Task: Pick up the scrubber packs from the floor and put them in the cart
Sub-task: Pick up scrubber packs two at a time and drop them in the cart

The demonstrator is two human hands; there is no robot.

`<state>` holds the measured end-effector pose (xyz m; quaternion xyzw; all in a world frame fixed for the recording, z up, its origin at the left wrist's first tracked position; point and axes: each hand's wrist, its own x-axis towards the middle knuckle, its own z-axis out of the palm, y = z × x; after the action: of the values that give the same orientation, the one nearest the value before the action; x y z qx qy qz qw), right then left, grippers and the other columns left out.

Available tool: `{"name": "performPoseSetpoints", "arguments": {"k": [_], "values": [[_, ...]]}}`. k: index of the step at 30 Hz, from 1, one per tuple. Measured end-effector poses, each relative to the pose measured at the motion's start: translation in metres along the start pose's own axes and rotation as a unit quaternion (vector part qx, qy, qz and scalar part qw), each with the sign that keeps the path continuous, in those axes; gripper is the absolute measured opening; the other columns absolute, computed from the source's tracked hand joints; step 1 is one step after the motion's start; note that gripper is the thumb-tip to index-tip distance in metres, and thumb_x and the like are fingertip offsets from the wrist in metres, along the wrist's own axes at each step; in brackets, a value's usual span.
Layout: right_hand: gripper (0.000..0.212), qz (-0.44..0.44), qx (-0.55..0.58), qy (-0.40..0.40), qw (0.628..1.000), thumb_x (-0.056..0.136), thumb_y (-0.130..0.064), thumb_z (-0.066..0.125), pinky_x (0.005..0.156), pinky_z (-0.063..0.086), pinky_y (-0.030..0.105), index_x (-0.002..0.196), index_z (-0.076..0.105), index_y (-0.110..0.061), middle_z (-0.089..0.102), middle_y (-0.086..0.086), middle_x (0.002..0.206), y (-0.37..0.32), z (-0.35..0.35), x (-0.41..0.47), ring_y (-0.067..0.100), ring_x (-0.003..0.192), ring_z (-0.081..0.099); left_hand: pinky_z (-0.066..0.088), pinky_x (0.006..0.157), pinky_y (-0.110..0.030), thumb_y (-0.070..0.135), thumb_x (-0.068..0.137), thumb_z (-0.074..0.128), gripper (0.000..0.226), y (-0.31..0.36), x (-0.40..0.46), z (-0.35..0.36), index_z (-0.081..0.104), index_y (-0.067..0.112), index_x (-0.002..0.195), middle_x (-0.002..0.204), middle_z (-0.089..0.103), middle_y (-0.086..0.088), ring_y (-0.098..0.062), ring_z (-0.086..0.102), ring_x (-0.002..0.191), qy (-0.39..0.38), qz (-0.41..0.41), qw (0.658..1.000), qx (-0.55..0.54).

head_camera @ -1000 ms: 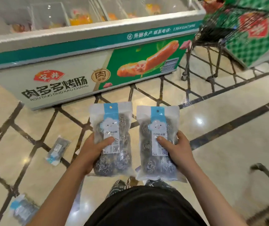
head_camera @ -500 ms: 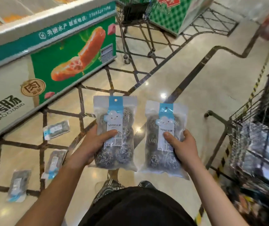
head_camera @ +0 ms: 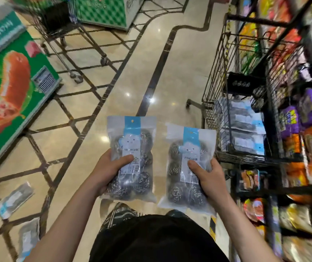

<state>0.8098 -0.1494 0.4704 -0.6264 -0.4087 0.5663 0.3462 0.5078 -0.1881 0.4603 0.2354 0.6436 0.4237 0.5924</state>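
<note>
The black wire shopping cart point(head_camera: 225, 76) at the right holds a stack of clear scrubber packs with blue header strips point(head_camera: 245, 127) in its basket. The left hand point(head_camera: 106, 171) grips one clear pack of steel-wool scrubbers point(head_camera: 132, 154), thumb across its front, and the right hand point(head_camera: 208, 176) grips a second such pack point(head_camera: 187, 167) just beside it, both near the cart. Two more packs point(head_camera: 14, 199) lie on the glossy beige tiled floor point(head_camera: 170, 53) at the near left, below a green chest freezer point(head_camera: 13, 87); snack shelves point(head_camera: 302, 129) line the right.

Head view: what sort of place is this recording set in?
Most likely a supermarket aisle. A wire shopping cart stands on the right with scrubber packs already in it, shelves of bright snack bags run along the right edge, and a chest freezer with a sausage advert stands on the left.
</note>
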Motion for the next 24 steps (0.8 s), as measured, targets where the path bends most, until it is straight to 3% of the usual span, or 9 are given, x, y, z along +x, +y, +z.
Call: {"name": "performPoseSetpoints", "arguments": {"k": [2,4,6,8,11,13,16,21,24], "values": [[0.032,0.003,0.033,0.026,0.999,0.088,-0.017,0.082,0.068,0.056,0.019,0.115,0.064,-0.018,0.078,-0.006,0.1,-0.001,-0.02,0.003,-0.001,0.08,0.076,0.061,0.082,-0.044,0.013,0.088,0.077,0.04,0.01,0.01,0.027,0.064,0.014,0.126,0.111,0.079,-0.013,-0.034,0.078,0.096,-0.032,-0.004,0.999,0.021],[0.048,0.0,0.079,0.044,0.996,0.09,-0.016,0.081,0.077,0.053,0.02,0.129,0.054,-0.025,0.066,-0.018,0.1,-0.002,-0.037,0.008,-0.011,0.079,0.068,0.06,0.085,-0.046,0.014,0.088,0.076,0.039,0.021,0.023,0.052,0.065,0.014,0.125,0.111,0.078,-0.014,-0.035,0.077,0.096,-0.058,-0.009,0.997,0.048],[0.055,0.004,0.102,0.087,0.991,0.09,-0.016,0.08,0.08,0.054,0.019,0.136,0.051,-0.024,0.066,-0.015,0.11,-0.002,-0.054,0.016,-0.004,0.089,0.068,0.061,0.083,-0.045,0.014,0.088,0.076,0.037,0.032,0.04,0.075,0.065,0.014,0.124,0.11,0.079,-0.014,-0.035,0.077,0.095,-0.075,-0.015,0.995,0.069],[0.043,0.018,0.119,0.108,0.987,0.09,-0.012,0.079,0.065,0.055,0.011,0.124,0.056,-0.023,0.071,-0.009,0.113,0.0,-0.069,0.025,-0.003,0.081,0.074,0.061,0.079,-0.043,0.015,0.088,0.077,0.038,0.044,0.059,0.097,0.065,0.014,0.123,0.108,0.079,-0.013,-0.035,0.078,0.095,-0.096,-0.014,0.991,0.089],[0.036,0.035,0.128,0.152,0.979,0.089,-0.009,0.081,0.059,0.056,0.012,0.12,0.063,-0.016,0.076,0.0,0.11,0.0,-0.088,0.044,-0.005,0.075,0.075,0.062,0.08,-0.045,0.016,0.086,0.078,0.041,0.063,0.093,0.13,0.065,0.012,0.125,0.108,0.079,-0.012,-0.036,0.077,0.096,-0.13,-0.007,0.983,0.126],[0.03,0.041,0.139,0.184,0.972,0.087,-0.006,0.081,0.059,0.057,0.013,0.11,0.065,-0.017,0.077,0.002,0.107,-0.004,-0.097,0.06,-0.003,0.073,0.075,0.062,0.083,-0.049,0.017,0.085,0.079,0.042,0.077,0.12,0.152,0.065,0.012,0.124,0.108,0.079,-0.013,-0.036,0.077,0.096,-0.153,-0.012,0.978,0.139],[0.031,0.045,0.17,0.239,0.955,0.086,-0.008,0.083,0.063,0.06,0.021,0.112,0.069,-0.017,0.08,0.005,0.107,-0.011,-0.11,0.086,0.01,0.083,0.079,0.06,0.089,-0.053,0.018,0.085,0.08,0.042,0.1,0.163,0.189,0.066,0.012,0.125,0.11,0.079,-0.014,-0.036,0.077,0.097,-0.198,-0.017,0.966,0.167],[0.03,0.043,0.177,0.32,0.93,0.085,-0.014,0.085,0.065,0.062,0.023,0.109,0.068,-0.014,0.08,0.006,0.107,-0.025,-0.129,0.148,0.006,0.084,0.077,0.061,0.085,-0.045,0.017,0.085,0.082,0.045,0.145,0.239,0.261,0.064,0.011,0.126,0.109,0.079,-0.012,-0.035,0.077,0.098,-0.288,-0.021,0.934,0.211],[0.072,0.059,0.198,0.352,0.913,0.072,-0.046,0.091,0.079,0.065,0.043,0.124,0.061,-0.006,0.071,0.018,0.124,-0.036,-0.135,0.182,0.024,0.101,0.074,0.063,0.079,-0.04,0.011,0.089,0.076,0.037,0.168,0.284,0.301,0.065,0.009,0.125,0.108,0.08,-0.009,-0.033,0.077,0.098,-0.323,-0.013,0.913,0.25]]}}
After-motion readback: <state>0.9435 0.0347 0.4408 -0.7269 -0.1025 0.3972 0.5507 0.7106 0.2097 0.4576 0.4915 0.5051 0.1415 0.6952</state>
